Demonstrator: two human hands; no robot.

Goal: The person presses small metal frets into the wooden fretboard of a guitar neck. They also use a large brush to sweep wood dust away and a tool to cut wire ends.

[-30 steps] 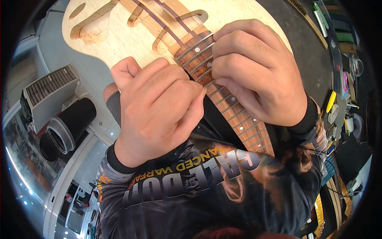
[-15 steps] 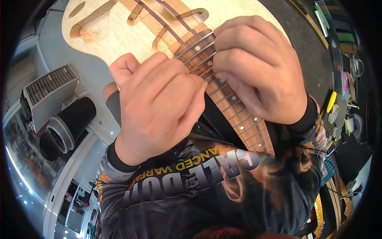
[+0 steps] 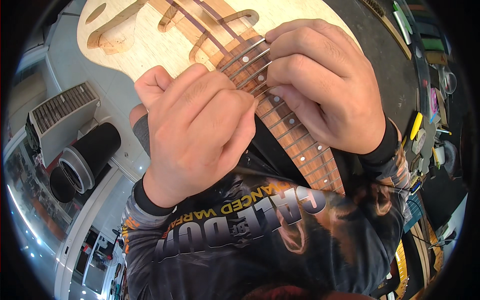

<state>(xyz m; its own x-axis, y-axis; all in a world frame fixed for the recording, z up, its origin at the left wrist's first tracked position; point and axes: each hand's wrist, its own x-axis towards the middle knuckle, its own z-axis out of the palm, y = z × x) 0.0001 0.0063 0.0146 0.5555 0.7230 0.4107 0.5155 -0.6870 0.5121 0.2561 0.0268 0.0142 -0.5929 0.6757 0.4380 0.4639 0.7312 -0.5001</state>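
An unpainted pale wooden guitar body [image 3: 125, 60] lies across my lap, its brown fretboard [image 3: 306, 150] running down toward my right side. Metal frets [image 3: 245, 54] and round white dots mark the board. My left hand [image 3: 200, 122] is curled closed over the board's left edge, near the body end. Opposite it, my right hand [image 3: 325, 85] bends its fingers over the right edge, thumb and fingertips drawn together. Both sets of fingertips meet the same few frets. Whatever is pinched between them, if anything, is hidden by the fingers.
A dark bench [image 3: 395, 75] on the right carries a brush, a yellow-handled tool [image 3: 416, 126], a roll of tape [image 3: 419, 142] and other small tools. To the left stand a black cylindrical bin [image 3: 97, 147] and a grey slatted box [image 3: 65, 107] on a tiled floor.
The guitar and both hands have shifted very slightly to the left. The grip of each hand looks much the same.
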